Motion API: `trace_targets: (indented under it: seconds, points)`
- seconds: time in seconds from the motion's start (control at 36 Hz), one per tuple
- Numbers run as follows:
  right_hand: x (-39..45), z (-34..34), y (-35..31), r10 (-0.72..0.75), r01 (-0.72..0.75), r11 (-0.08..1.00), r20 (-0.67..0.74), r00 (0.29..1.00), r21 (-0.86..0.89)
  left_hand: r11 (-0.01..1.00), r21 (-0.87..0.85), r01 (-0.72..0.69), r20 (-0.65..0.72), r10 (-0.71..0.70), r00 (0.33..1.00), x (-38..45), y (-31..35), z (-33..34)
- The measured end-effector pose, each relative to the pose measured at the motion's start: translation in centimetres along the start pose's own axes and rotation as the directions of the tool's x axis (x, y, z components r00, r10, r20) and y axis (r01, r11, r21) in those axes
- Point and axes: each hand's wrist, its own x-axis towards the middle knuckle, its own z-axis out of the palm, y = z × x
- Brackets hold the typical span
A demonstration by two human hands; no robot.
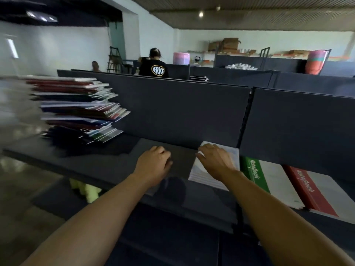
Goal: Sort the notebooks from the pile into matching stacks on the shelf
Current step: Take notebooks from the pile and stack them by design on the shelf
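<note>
The left hand [155, 164] lay knuckles up on a dark notebook [172, 160] on the shelf board [76, 162], its fingers bent over the cover; whether they pinched an edge or only pressed down could not be told. The right hand [215, 160] rested palm down on a pale stack of notebooks [207, 177] just beside the dark one, fingers spread and fairly straight, pressing rather than gripping. The two hands were near each other, the dark cover between them.

The pale stack's long axis ran away from the person toward the dark back panel [182, 112], and its near end overhung the board's front edge. On a lower level to the right lay a green notebook stack [255, 173] and, beyond it, a red notebook stack [311, 191], both angled the same way.

The unsorted pile [76, 108] stood well to the left of both hands on the same board, a tall, ragged heap of red, blue, green and white covers, blurred in the frame. Its spines and corners fanned toward the right. The left hand was clearly the nearer one, so the next reach would probably fall to that arm, travelling leftward along the board, while the right stayed close to the sorted stacks. Much of the pile remained, so the sorting looked far from done.

Behind the panel a seated person in a black shirt [153, 68] faced away.
</note>
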Motion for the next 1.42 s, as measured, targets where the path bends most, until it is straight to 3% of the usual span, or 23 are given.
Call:
trace_targets:
  seconds: [0.28,0.75,1.19,1.42]
  points:
    - [6.3,-0.3,-11.8,-0.165,0.164,0.986,-0.039,0.985,-0.039,0.988,0.126,0.089,-0.015,-0.088,0.996,-3.3,-11.1,-5.2]
    - [16.1,-3.5,-27.2,-0.174,0.187,0.982,-0.335,0.926,0.006,0.974,0.19,0.121,-0.098,-0.103,0.99,-5.6,-25.7,-10.4]
    - [27.3,-4.3,-33.2,-0.208,0.219,0.976,-0.298,0.932,0.003,0.977,0.176,0.119,-0.151,-0.093,0.984,-0.6,-30.8,-9.8]
    - [31.9,-3.8,-35.6,-0.255,0.247,0.967,-0.208,0.944,-0.065,0.977,0.186,0.107,-0.166,-0.076,0.983,0.5,-32.0,-9.4]
